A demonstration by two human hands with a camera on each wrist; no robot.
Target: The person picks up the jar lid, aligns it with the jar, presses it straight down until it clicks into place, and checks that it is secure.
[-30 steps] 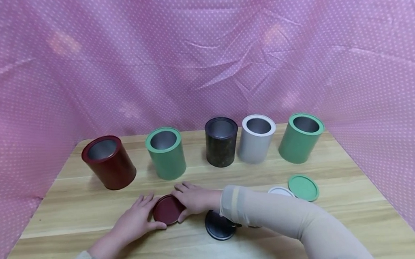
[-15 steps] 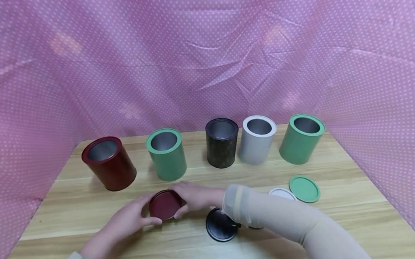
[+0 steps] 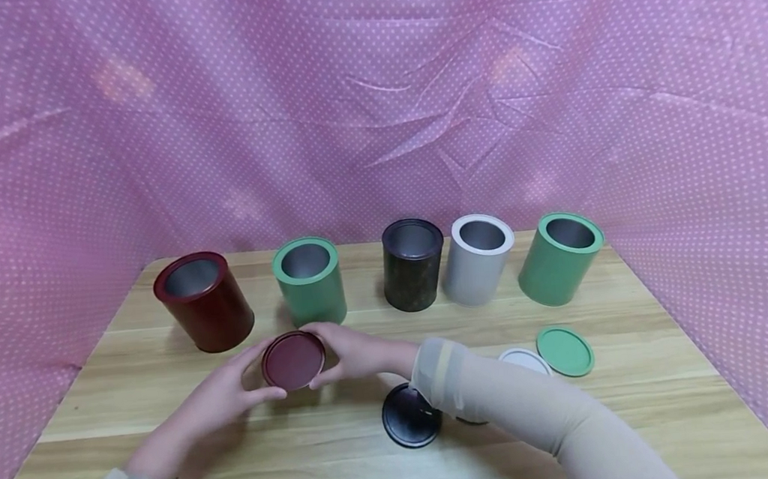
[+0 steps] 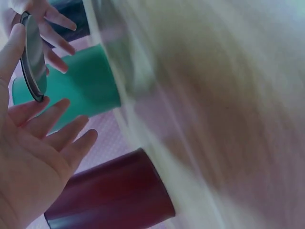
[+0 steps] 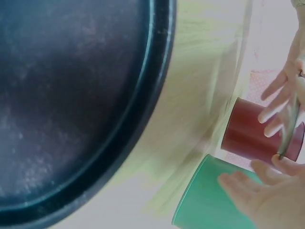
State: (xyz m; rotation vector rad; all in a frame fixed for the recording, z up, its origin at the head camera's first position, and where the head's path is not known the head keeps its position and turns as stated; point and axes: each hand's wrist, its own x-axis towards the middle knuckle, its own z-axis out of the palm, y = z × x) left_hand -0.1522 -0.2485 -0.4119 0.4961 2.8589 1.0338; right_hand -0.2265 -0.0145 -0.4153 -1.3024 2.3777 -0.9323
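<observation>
Both hands hold a dark red lid (image 3: 293, 361) between them, raised off the table in front of the left green can (image 3: 312, 294). The left hand (image 3: 217, 397) grips its left edge with thumb and a finger; the right hand (image 3: 359, 353) pinches its right edge. In the left wrist view the lid (image 4: 33, 57) is seen nearly edge-on, its underside facing the left palm (image 4: 38, 157). The dark red can (image 3: 209, 306) stands open-topped beyond the left hand. The right wrist view shows the right hand (image 5: 271, 195) at the lid's lower edge.
A black can (image 3: 410, 279), a white can (image 3: 473, 274) and a second green can (image 3: 555, 267) stand at the back right. A black lid (image 3: 411, 415), a white lid (image 3: 525, 358) and a green lid (image 3: 565, 351) lie near the right sleeve, which partly covers another lid.
The dark red lid has risen from the table and moved left and toward the cans, with both hands moving along with it.
</observation>
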